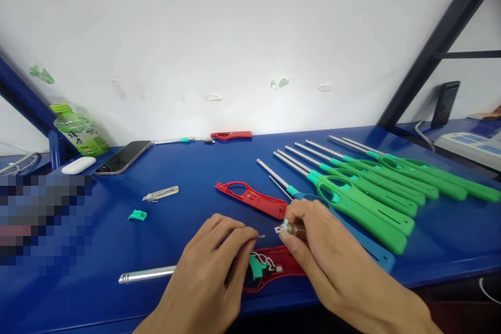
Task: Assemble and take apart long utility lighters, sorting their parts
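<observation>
Low down, nearest me, the red shell point(290, 260) lies open on the blue counter point(195, 180) beneath and between my hands, with a green holder point(257, 267) and white wires point(263, 256) in it. A metal barrel point(146, 274) runs out to the left, passing under my left hand. Just above the shell, my left grip point(213, 263) is narrow, thumb and fingers pinched on a thin tube point(262, 236) whose pale end pokes out. Facing it, my right grip point(332, 250) is closed around a clear tank point(295, 229), its pale nozzle point(279, 229) pointing left, close to the tube but apart from it.

Beyond my right hand lies the blue lighter point(364, 236), partly hidden by it, then a row of green lighters point(368, 214). Past my left hand are a green clip point(137, 215) and a second tank point(161, 194); a red half point(266, 204) sits between the two sides. Farther back come a phone point(124, 157), a bottle point(80, 130) and, by the wall point(250, 36), another red piece point(231, 135).
</observation>
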`<state>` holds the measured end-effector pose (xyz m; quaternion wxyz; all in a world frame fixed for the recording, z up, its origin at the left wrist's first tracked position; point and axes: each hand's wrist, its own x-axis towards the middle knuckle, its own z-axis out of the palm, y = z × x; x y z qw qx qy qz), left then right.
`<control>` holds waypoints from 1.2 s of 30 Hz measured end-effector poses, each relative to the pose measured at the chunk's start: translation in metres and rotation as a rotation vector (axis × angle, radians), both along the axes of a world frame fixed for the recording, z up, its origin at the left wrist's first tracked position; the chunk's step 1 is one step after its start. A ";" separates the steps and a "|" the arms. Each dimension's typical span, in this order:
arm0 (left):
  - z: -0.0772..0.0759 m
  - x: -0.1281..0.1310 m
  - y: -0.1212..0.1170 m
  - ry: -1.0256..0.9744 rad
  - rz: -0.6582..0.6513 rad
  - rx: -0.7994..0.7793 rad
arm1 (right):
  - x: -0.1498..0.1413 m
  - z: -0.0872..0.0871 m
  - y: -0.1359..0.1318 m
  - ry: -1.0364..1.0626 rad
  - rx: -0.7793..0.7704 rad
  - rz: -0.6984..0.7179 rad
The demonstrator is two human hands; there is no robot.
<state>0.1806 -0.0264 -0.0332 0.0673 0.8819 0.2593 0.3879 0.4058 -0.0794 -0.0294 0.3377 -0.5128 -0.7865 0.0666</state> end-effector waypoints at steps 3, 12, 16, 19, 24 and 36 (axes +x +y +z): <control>0.000 0.000 -0.001 -0.009 -0.004 0.029 | 0.002 -0.002 0.002 0.003 -0.044 0.038; 0.001 0.003 0.000 0.035 -0.029 0.038 | 0.002 -0.005 0.002 0.018 -0.017 0.098; 0.001 0.002 -0.001 0.046 -0.027 0.055 | 0.001 -0.005 0.003 0.008 -0.015 0.098; 0.001 0.000 -0.001 0.045 -0.037 0.070 | 0.002 -0.005 0.003 0.000 -0.021 0.097; 0.001 0.001 -0.001 0.040 -0.039 0.047 | 0.002 -0.006 0.003 0.006 -0.017 0.094; -0.001 0.000 -0.002 0.079 -0.046 0.068 | 0.003 -0.007 0.003 -0.004 -0.011 0.111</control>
